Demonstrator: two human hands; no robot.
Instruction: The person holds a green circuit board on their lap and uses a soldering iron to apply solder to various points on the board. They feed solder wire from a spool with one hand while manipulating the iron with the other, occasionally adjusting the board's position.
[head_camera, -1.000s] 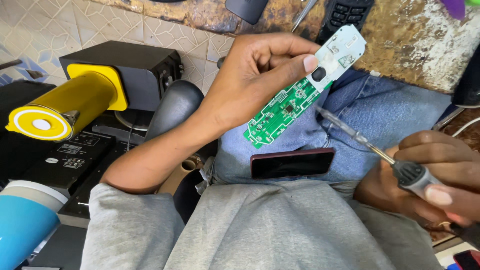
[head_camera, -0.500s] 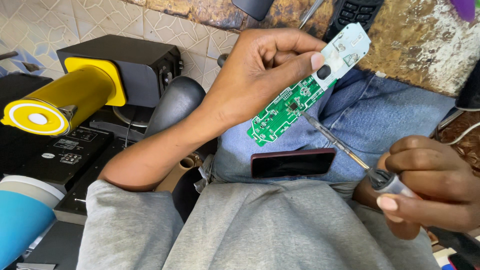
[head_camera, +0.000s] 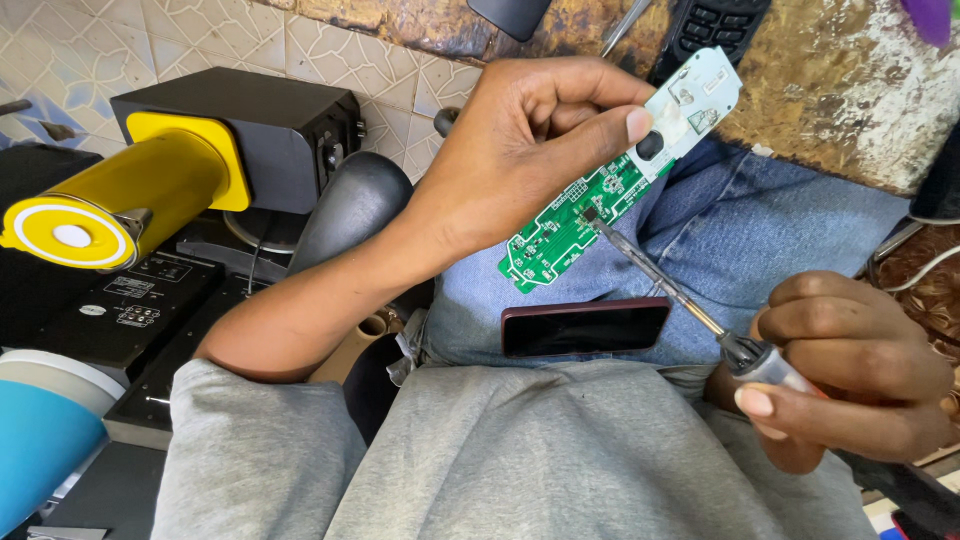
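Note:
My left hand (head_camera: 530, 150) grips a long green circuit board (head_camera: 570, 225) with a white upper end, holding it tilted above my lap. My right hand (head_camera: 850, 370) is closed around the handle of a soldering iron (head_camera: 660, 280). Its thin metal tip touches the middle of the green board. A dark phone (head_camera: 585, 327) lies flat on my lap just below the board, on blue jeans (head_camera: 760, 250).
A yellow cylinder on a black box (head_camera: 170, 180) stands at the left over black equipment (head_camera: 130, 310). A blue and white cup (head_camera: 40, 440) is at the lower left. A black remote (head_camera: 710, 25) lies on the worn bench top (head_camera: 850, 90) beyond my knees.
The soldering iron's tip moved up and left from below the board onto its middle. My left hand and the board shifted slightly up.

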